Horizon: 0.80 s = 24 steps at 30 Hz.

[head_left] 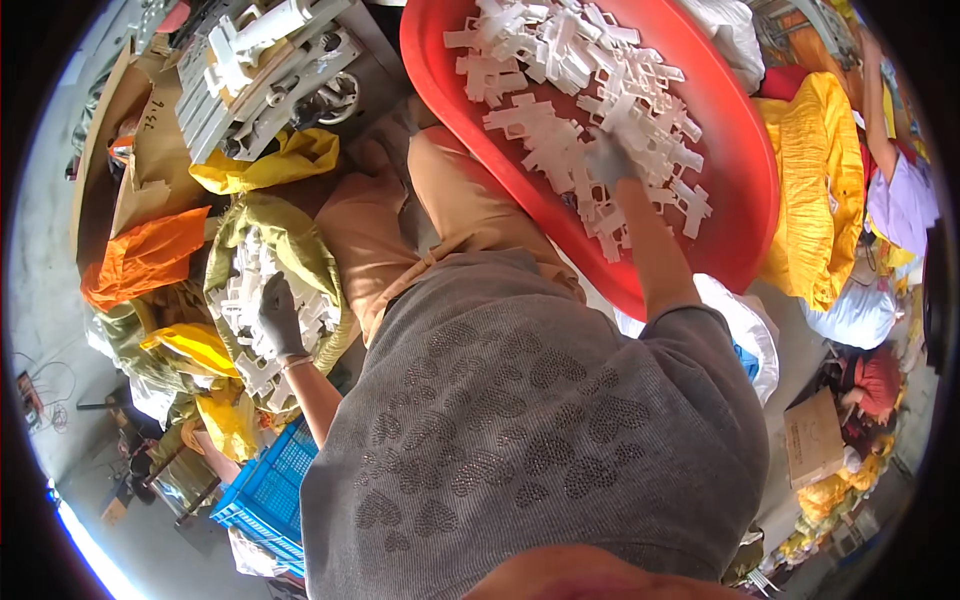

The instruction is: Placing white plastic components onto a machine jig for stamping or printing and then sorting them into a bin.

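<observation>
My left hand, in a grey glove, is over an open olive-green sack at the left. The sack is filled with white plastic pistol-shaped pieces. Its fingers look closed, but what they hold, if anything, is hidden. My right hand, also gloved, reaches into a large red oval tub and touches the heap of white pistol-shaped plastic pieces there. Blur hides its fingers, so their grip cannot be made out.
A grey metal machine with a handwheel stands at the upper left, beside a cardboard box. Behind my left arm is a blue plastic crate. Yellow sacks and people are at the right.
</observation>
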Tool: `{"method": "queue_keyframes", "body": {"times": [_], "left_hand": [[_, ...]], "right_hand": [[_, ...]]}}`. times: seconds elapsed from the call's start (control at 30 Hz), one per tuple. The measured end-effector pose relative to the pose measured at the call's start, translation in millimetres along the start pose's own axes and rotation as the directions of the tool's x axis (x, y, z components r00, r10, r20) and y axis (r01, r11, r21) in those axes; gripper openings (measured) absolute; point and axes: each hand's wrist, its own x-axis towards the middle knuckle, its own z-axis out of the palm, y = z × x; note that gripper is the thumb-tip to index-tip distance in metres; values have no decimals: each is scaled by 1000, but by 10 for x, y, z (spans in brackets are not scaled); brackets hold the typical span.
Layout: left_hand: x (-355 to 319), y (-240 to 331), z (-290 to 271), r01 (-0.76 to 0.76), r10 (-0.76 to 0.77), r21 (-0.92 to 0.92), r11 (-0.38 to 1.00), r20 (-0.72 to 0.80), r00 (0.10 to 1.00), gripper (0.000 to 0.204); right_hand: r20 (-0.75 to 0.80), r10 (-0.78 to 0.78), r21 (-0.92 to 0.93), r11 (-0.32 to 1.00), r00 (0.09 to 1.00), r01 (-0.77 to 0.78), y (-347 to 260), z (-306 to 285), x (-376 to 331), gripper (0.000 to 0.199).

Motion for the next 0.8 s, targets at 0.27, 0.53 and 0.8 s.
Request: {"method": "queue_keyframes", "body": {"times": [0.27,0.53,0.8], "left_hand": [[220,663,-46,-139,139,-25,990,-11,990,25],[631,1318,-404,-443,438,40,895,-259,861,20],[1291,2026,-564,-592,600,142,793,-352,718,21]], "right_hand": [[-37,151,-529,835,988,-148,-1174,337,-576,80],[-195,-213,-147,971,957,186,-783,217,-310,51],[186,245,581,753,952,-307,-815,-107,-263,51]]}}
